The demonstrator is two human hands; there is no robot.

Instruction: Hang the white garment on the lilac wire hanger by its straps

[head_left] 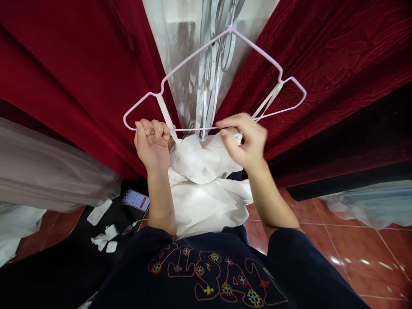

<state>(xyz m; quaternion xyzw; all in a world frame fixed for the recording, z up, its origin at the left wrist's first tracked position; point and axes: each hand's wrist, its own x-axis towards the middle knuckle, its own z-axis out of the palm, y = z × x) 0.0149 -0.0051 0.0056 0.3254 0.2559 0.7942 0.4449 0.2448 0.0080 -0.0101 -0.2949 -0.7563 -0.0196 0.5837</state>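
Note:
A pale pink clothes hanger [196, 52] hangs in front of me, its hook cut off by the top edge of the view. Two white straps loop over its notches and lead down to a white garment [206, 159], which drapes below the bar and is bunched near its top. My left hand [153, 143] is closed, fingers curled over the lower bar beside the left strap. On the same bar, right of the middle, my right hand [246, 139] pinches between thumb and fingers, close to the garment's top edge. Slight blur softens the right hand.
Dark red curtains [80, 64] flank a sheer white curtain and silvery metalwork [212, 64] behind the hanger. A phone [137, 200] with its screen lit, a white charger [112, 232] and small white items lie on a black surface at lower left. Reddish tiles [363, 249] cover the floor.

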